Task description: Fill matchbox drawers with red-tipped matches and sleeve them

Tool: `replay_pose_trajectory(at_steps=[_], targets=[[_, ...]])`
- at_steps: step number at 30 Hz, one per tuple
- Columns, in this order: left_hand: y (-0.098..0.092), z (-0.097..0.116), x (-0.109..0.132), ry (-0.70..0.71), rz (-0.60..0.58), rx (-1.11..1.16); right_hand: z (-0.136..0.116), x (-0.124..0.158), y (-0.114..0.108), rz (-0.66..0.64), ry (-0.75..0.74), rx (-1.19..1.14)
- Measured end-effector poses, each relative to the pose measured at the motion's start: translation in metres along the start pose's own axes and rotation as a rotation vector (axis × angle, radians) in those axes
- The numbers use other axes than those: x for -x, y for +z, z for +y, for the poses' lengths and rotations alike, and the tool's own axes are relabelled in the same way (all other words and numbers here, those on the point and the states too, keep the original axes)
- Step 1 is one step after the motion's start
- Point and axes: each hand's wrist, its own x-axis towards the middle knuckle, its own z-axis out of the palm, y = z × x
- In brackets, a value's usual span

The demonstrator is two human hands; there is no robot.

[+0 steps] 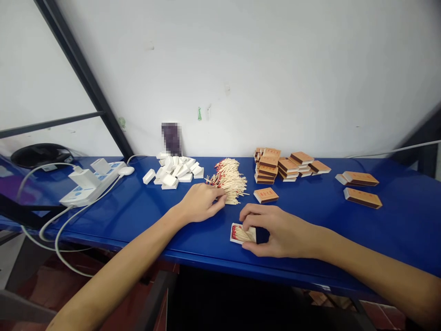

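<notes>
A heap of loose red-tipped matches (231,177) lies on the blue table. My left hand (203,201) is at the heap's near left edge, thumb and fingers pinched together on matches there; its fingertips partly hide them. Closer to the front edge, a small white matchbox tray (231,235) rests on the table with matches inside, their red heads to the left. My right hand (272,230) grips this tray from the right, thumb on the near side and fingers over the far side, covering its right end.
White empty trays (175,171) are heaped at back left. Brown matchbox sleeves (268,168) are stacked behind my right hand, with one sleeve (266,195) nearer. Two matchboxes (362,197) lie at right. A power strip (93,184) with white cables sits at left.
</notes>
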Motion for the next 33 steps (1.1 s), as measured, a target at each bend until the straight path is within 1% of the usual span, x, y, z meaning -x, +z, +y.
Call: replay_pose_trajectory(at_steps=[7, 13, 19, 26, 33], targets=[[0.0010, -0.0006, 0.0001, 0.009, -0.040, 0.025, -0.0003, -0.0011, -0.0001, -0.059, -0.033, -0.049], [0.0005, -0.0047, -0.0003, -0.001, -0.025, 0.038, -0.0025, -0.0043, -0.0024, -0.076, -0.058, -0.046], [0.0011, -0.0055, 0.0013, 0.016, -0.019, 0.041, -0.0043, -0.0043, -0.0031, -0.093, -0.016, -0.148], [0.0030, -0.0041, 0.0025, 0.054, -0.022, 0.038, -0.0001, -0.0067, -0.0023, -0.120, 0.025, -0.276], [0.0028, -0.0022, 0.0016, 0.071, -0.028, 0.063, 0.0026, -0.0090, -0.0020, -0.118, 0.063, -0.323]])
